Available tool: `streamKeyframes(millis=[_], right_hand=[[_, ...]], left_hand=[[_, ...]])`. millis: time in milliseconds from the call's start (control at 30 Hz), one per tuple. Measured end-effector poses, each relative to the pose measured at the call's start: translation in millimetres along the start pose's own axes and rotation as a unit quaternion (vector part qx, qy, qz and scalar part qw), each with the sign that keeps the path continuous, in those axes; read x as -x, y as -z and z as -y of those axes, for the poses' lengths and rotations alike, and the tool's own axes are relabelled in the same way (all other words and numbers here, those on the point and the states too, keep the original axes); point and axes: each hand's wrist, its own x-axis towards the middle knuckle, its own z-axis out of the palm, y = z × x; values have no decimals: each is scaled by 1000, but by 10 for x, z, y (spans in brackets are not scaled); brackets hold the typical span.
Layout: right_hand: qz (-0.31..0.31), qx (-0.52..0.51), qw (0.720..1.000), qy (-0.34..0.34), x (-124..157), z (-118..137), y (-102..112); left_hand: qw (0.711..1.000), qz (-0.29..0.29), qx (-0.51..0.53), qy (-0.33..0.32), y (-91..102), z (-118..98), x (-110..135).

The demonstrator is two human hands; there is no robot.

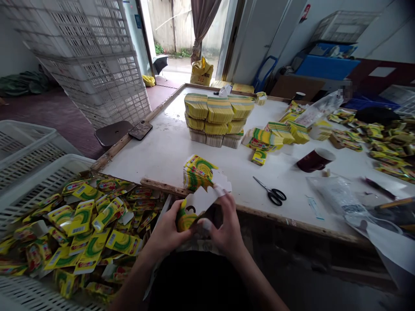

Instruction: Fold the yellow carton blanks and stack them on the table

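Likely folding step; your left hand [168,228] grips yellow carton [185,219]; right hand [227,226] half-curled at white flaps [201,199], pinch unclear; next probably calls for tucking

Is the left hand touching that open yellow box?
Touching: in the head view, the left hand holds the open yellow box between thumb and fingers.

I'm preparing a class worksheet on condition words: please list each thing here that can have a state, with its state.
Box: open, white flaps raised
Left hand: holding the box
Right hand: holding the box
Scissors: lying flat, blades seemingly closed
Phone: lying flat
Mug: upright, contents unclear
Crate: filled with small boxes
Tall crates: stacked
Yellow bundles: piled in layers
Curtain: gathered and tied
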Motion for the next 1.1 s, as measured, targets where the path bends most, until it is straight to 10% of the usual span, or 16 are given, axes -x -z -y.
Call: streamKeyframes(millis=[167, 300, 433, 667, 800, 1100], right_hand=[[91, -349, 894, -265, 34, -38, -163], [144, -435, 820, -344, 41, -3, -244], [120, -401, 852, -313, 46, -26, -245], [163, -159, 973, -45, 135, -40, -187], [117, -90, 989, -29, 138, -130, -163], [300, -18, 954, 11, -77, -176, 76]], left_hand=[[999, -41, 20, -25, -203, 76, 80], [998, -39, 9, -46, -275, 125, 151], [997, -52, -2, -61, -254, 121, 150], [997, -51, 5, -63, -266, 155, 67], [992, -103, -26, -62, -257, 202, 68], [973, 0, -221, -64, 43, 74, 69]])
